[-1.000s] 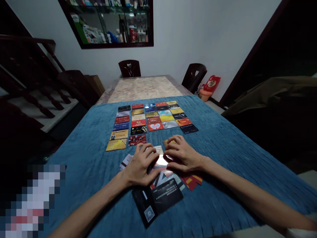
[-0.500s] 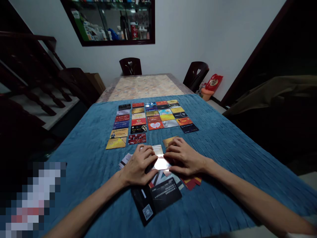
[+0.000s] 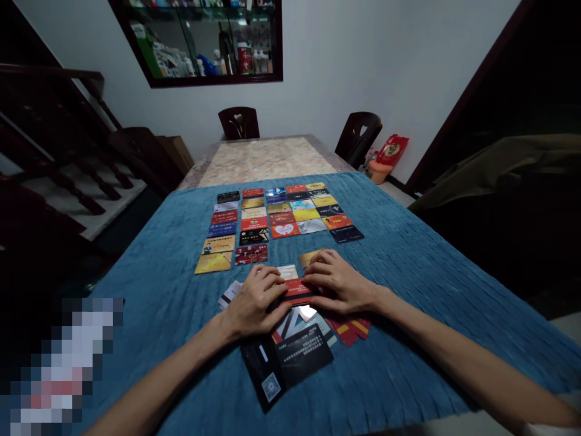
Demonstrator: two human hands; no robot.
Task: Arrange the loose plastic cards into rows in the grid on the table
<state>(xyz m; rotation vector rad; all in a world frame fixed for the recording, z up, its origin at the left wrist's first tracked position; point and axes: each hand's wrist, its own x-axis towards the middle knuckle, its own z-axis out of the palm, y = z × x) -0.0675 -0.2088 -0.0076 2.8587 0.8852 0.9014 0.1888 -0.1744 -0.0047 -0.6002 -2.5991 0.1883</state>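
The left hand (image 3: pixel 256 303) and right hand (image 3: pixel 341 283), fingers partly curled, hold a red card (image 3: pixel 298 292) by its ends over loose cards (image 3: pixel 305 357), towards the blue cloth's (image 3: pixel 408 266) near edge. Its glare-free printed face is probably readable.

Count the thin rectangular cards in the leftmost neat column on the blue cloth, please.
6, from far to near: black card, pale card, red card, blue card, orange-gold card with figure, yellow card. None looks hidden.
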